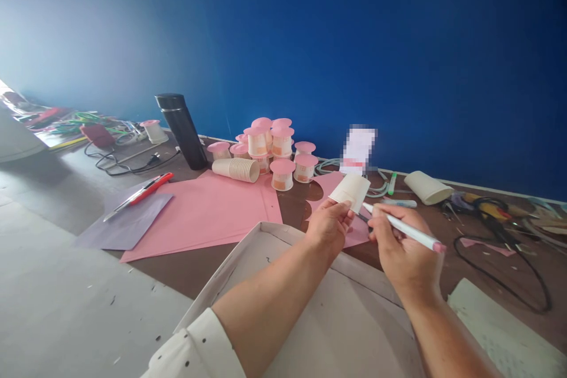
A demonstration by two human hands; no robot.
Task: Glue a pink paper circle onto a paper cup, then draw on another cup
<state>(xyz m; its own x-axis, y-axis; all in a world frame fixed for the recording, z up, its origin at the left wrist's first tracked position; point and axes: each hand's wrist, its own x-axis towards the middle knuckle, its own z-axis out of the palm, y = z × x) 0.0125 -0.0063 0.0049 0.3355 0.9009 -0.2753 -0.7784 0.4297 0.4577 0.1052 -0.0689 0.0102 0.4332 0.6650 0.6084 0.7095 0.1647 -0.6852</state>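
My left hand (330, 225) is closed around a white paper cup (351, 192), which is tilted with its rim toward the lower left. In my right hand (405, 254) is a white marker pen (414, 231) with a pink end. Its tip points at the cup's side, close to my left fingers; whether it touches I cannot tell. Below the cup lies a pink paper sheet (325, 198) with rounded cut-outs along its edge. Beyond my left hand stand several stacked paper cups with pink paper discs on top (282, 174), with orange and pink drawings on their sides.
A nested stack of paper cups (234, 169) lies on pink sheets (212, 212). A red utility knife (142, 195) rests on purple paper (146, 224). Behind are a black flask (181, 130) and another cup (427, 187). Cables (500, 260) lie right; a white tray (261, 248) sits beneath my arms.
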